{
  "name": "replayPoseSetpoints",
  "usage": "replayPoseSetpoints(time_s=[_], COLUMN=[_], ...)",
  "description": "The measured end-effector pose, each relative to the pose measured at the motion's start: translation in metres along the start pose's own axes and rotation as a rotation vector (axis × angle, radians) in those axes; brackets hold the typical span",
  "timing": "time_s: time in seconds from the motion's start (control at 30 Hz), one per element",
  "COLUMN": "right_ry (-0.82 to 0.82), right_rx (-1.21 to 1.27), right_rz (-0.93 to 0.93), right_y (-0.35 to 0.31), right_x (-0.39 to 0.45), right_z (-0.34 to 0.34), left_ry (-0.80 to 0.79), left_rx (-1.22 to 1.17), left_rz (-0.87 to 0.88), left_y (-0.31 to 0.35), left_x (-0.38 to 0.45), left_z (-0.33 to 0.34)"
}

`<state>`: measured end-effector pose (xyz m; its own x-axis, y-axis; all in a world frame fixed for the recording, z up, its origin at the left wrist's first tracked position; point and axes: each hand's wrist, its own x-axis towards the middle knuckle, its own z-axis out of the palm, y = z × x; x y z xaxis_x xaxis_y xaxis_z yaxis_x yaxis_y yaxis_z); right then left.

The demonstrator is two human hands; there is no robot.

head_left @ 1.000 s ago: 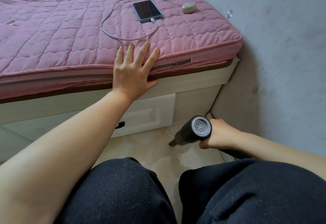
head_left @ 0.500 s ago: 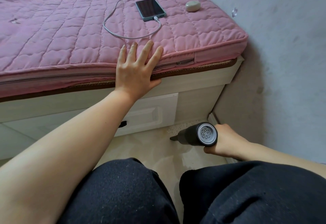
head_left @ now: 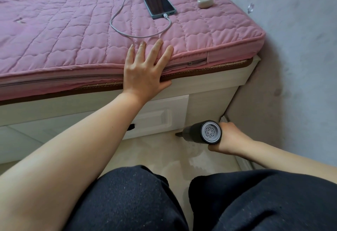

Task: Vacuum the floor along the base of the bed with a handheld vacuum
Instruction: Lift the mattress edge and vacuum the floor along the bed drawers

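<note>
Nozzle swung left since a second ago: right hand (head_left: 230,139) grips the handheld vacuum (head_left: 202,132), tip low on the floor (head_left: 160,150) at the bed base (head_left: 204,107) by the corner. Left hand (head_left: 145,70) flat, fingers spread, on the mattress edge (head_left: 228,53). Mid-sweep, I reckon; next, drag left along the drawer front (head_left: 160,117), tip hugging the seam.

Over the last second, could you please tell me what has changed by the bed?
The right hand has swung the handheld vacuum so its nozzle now points left along the bed base, close to the floor; earlier it angled down toward the person. Its grip is unchanged. The left hand still rests flat on the mattress edge. The phone and cable lie as before.
</note>
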<state>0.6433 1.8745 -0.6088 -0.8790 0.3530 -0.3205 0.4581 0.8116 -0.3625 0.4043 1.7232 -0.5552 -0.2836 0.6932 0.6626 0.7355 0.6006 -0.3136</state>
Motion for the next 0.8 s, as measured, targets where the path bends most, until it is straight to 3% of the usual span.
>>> replayPoseSetpoints(time_s=[0.8], right_ry=[-0.015], right_rx=[0.022], right_rz=[0.056], right_y=[-0.01], right_x=[0.01], right_z=[0.003], left_ry=[0.006], left_rx=[0.01], left_rz=[0.0], left_y=[0.0], left_x=[0.0], left_z=[0.002])
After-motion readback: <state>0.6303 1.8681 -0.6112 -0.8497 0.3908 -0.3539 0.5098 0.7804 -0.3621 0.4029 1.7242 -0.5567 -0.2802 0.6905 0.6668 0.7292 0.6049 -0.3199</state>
